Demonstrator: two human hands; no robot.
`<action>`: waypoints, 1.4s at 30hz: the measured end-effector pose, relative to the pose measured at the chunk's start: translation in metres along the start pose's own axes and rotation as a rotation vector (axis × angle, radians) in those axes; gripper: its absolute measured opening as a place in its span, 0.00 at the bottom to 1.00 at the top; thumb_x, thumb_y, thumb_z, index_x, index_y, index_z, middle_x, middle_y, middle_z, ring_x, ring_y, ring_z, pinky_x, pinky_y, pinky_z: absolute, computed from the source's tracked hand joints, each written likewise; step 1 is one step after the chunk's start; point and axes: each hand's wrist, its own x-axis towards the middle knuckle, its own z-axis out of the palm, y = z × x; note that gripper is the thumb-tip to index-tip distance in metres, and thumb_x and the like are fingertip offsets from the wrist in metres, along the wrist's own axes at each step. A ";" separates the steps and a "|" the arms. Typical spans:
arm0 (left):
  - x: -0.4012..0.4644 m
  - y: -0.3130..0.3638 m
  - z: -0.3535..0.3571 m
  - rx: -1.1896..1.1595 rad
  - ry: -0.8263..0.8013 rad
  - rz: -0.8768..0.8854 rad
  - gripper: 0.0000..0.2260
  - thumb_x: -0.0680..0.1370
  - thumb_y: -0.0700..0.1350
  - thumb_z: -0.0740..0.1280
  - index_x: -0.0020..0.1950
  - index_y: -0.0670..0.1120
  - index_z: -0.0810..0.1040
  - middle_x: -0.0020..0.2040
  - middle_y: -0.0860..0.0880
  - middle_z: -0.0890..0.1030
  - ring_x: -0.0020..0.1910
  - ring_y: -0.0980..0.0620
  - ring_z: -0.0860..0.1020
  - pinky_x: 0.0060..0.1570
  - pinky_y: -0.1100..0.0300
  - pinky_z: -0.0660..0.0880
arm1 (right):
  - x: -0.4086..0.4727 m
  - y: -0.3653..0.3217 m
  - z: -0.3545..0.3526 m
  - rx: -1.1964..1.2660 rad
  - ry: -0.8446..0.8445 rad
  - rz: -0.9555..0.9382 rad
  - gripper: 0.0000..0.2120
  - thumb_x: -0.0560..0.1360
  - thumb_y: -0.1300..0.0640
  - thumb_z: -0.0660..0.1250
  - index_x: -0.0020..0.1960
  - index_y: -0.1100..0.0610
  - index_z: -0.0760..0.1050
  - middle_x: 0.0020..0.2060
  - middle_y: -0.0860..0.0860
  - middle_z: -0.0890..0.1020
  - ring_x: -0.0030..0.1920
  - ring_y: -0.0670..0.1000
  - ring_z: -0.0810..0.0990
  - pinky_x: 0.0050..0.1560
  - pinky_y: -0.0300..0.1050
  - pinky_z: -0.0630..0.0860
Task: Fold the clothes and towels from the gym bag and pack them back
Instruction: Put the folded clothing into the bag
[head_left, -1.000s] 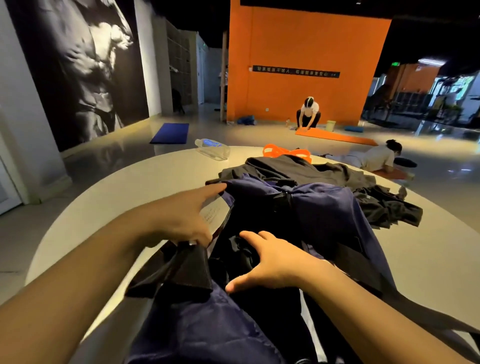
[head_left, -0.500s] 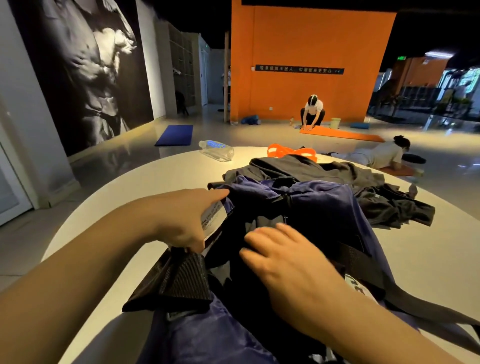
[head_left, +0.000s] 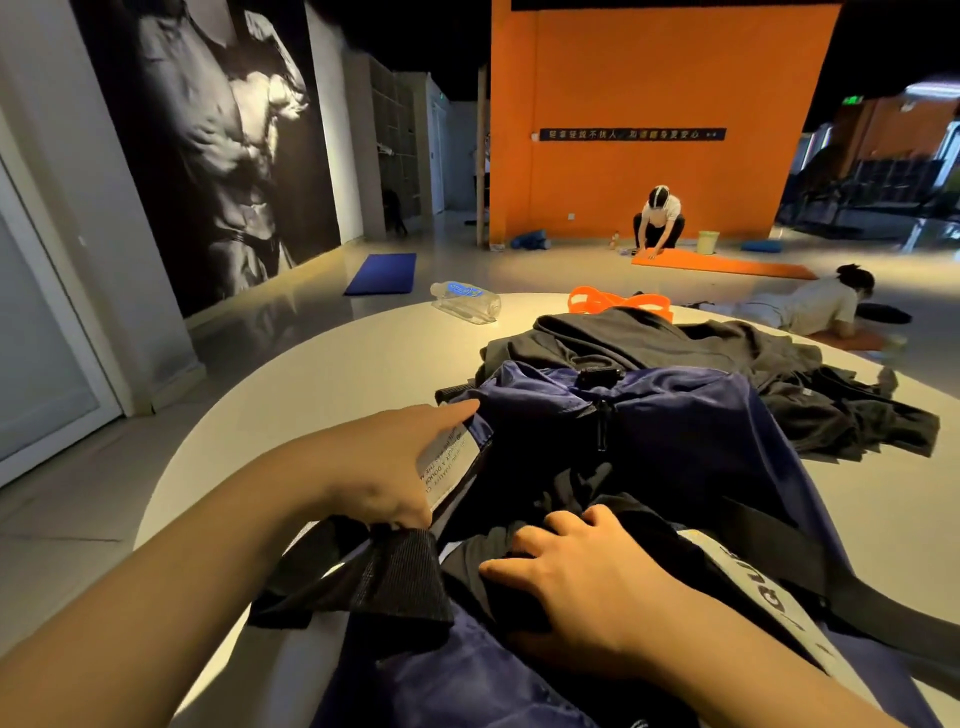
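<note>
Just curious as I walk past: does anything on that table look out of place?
Yes. A clear water bottle lies on its side near the table's far edge, and dark clothes sit in a crumpled heap behind the navy gym bag.
</note>
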 end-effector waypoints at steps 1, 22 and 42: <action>0.000 0.001 -0.001 -0.032 -0.008 0.008 0.46 0.71 0.35 0.71 0.77 0.61 0.47 0.74 0.55 0.61 0.50 0.58 0.72 0.43 0.65 0.77 | 0.001 -0.002 0.001 0.001 0.036 -0.014 0.23 0.77 0.38 0.57 0.70 0.43 0.64 0.64 0.51 0.71 0.62 0.59 0.69 0.58 0.55 0.62; 0.024 0.054 0.075 0.247 0.639 0.106 0.22 0.77 0.66 0.51 0.48 0.55 0.79 0.45 0.56 0.78 0.49 0.50 0.75 0.52 0.53 0.67 | -0.090 0.081 -0.012 0.490 0.675 0.669 0.24 0.72 0.43 0.68 0.67 0.43 0.68 0.62 0.43 0.72 0.61 0.47 0.71 0.59 0.45 0.72; 0.053 0.087 0.111 0.067 0.253 0.181 0.27 0.76 0.63 0.60 0.74 0.63 0.57 0.74 0.63 0.52 0.73 0.59 0.54 0.68 0.63 0.60 | -0.056 0.181 -0.035 0.577 0.506 0.735 0.03 0.81 0.52 0.58 0.53 0.51 0.68 0.48 0.52 0.76 0.46 0.52 0.75 0.45 0.49 0.71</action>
